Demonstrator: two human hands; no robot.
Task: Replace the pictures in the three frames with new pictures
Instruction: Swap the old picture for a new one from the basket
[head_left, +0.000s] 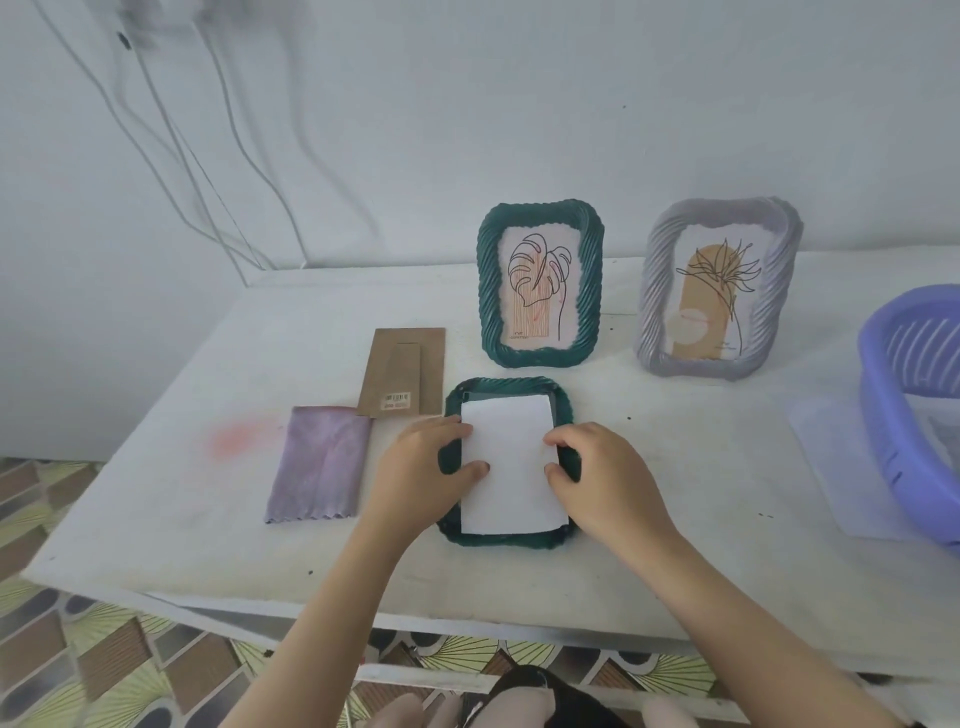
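The face-down green frame (506, 387) lies on the surface (675, 493) at lower centre, long axis running straight away from the person, with a white sheet (506, 467) set lengthwise in its back opening. The left hand (423, 467) and right hand (608, 478) flank it, curled forefinger and thumb tips on the sheet's two long edges; I cannot tell whether they pinch it or only press it. The brown backing board (402, 371) lies just up-left of the frame, roughly parallel to it and nearer the left hand, so that hand is probably best placed to fetch it.
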